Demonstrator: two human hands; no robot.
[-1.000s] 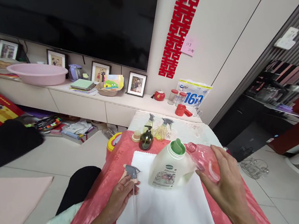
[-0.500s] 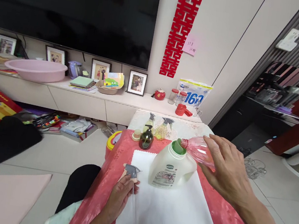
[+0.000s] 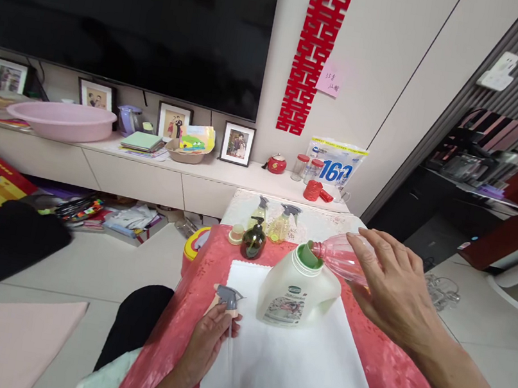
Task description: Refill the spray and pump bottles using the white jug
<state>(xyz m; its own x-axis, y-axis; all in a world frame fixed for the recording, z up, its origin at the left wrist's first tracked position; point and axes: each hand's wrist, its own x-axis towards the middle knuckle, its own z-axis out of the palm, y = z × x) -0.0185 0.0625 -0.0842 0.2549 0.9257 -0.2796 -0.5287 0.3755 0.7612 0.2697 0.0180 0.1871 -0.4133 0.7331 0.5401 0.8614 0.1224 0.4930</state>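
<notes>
My right hand (image 3: 393, 292) is wrapped round a clear plastic bottle (image 3: 341, 258), tilted so that its neck points into the green-rimmed mouth of a white jug (image 3: 296, 290). The jug stands upright on a white cloth (image 3: 289, 380) over a pink tablecloth (image 3: 192, 314). My left hand (image 3: 208, 339) rests at the cloth's left edge, its fingers closed on a grey spray trigger head (image 3: 228, 297) whose thin tube trails down over the cloth.
Behind the jug stand a dark pump bottle (image 3: 253, 240), two yellowish spray bottles (image 3: 281, 222) and a small cream cap (image 3: 235, 234). A TV, a low cabinet with photo frames and a pink basin (image 3: 60, 120) lie beyond. Clutter covers the floor at left.
My right hand lifted the clear bottle from lower right and tipped its neck to the jug's mouth. The left hand has stayed on the spray head.
</notes>
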